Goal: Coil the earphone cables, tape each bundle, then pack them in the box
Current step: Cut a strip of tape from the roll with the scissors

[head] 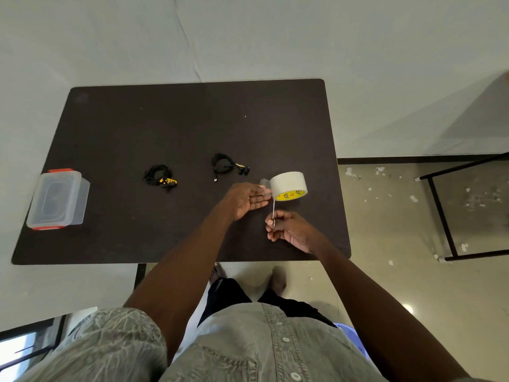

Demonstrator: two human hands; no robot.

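Masking tape roll is hovering above the near right part of the dark table, just right of the left hand. Left hand is steadying the roll with straight fingers against its side. Right hand, just nearer than the roll, is pinching the free tape strip and drawing it taut. Tape is likely light and tacky; best gripped at its very end. Two coiled earphone bundles lie beyond the roll: one with yellow parts farther left, one all black closer. Cables look soft and springy. Lidded plastic box is sitting far left of the roll.
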